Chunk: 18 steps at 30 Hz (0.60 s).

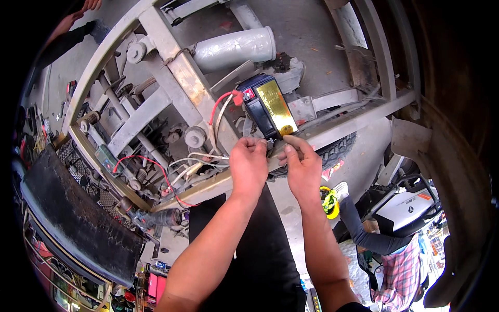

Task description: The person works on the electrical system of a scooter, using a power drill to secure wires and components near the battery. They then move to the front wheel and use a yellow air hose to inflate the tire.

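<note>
While both hands meet at its near end, the battery [256, 115], a dark block, sits just beyond the fingertips, amid the pale beams of a metal frame [332, 132]. Its long axis runs away from the person, the far end leaning to the left. The left hand [248, 162] reaches the near left corner, by a small terminal [270, 141]; the right hand [303, 167] comes in beside it, its index fingertip closest to the battery and perhaps touching. The left thumb and fingers are bunched together, but whether they pinch anything cannot be told. The right thumb and forefinger are bent, tips near each other; whether something lies between them is unclear too. At the battery's far left corner is a red cap [237, 98], with a red wire [213, 112] leading off.

A shiny gold label [276, 106] covers much of the battery's lit face; it bears print, slanted and hard to make out. At right, a white panel [405, 210] carries a dark emblem, small dark characters and an orange mark.
</note>
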### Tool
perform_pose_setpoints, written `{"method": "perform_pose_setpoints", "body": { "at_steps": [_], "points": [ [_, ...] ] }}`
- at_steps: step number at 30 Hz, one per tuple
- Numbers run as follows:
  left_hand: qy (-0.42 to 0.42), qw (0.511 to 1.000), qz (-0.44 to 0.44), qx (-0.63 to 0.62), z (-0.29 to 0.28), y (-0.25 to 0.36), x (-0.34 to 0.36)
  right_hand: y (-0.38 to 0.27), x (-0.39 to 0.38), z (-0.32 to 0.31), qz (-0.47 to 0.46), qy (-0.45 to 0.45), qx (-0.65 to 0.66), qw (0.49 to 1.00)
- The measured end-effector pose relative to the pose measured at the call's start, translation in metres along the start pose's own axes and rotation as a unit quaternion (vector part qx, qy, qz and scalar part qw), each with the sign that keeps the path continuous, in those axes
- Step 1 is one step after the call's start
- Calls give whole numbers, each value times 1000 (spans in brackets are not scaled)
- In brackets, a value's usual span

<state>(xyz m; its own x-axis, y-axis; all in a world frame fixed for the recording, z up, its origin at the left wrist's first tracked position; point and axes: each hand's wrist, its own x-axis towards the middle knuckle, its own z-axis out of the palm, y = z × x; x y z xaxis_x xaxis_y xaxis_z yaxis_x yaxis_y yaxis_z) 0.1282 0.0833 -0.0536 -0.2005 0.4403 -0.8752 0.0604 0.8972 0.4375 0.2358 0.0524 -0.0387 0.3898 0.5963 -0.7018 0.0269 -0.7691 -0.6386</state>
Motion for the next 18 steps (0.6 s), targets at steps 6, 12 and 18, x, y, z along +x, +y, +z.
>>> {"method": "perform_pose_setpoints", "body": {
  "at_steps": [6, 12, 18],
  "points": [
    [-18, 998, -36, -37, 4, 8, -4, 5, 6, 17, -29, 35, 0, 999],
    [-30, 996, -13, -88, 0, -4, -3, -2, 5, 25, -32, 51, -119, 991],
    [5, 999, 17, -49, 6, -10, 3, 4, 5, 28, -85, 74, -190, 975]
  ]
}}
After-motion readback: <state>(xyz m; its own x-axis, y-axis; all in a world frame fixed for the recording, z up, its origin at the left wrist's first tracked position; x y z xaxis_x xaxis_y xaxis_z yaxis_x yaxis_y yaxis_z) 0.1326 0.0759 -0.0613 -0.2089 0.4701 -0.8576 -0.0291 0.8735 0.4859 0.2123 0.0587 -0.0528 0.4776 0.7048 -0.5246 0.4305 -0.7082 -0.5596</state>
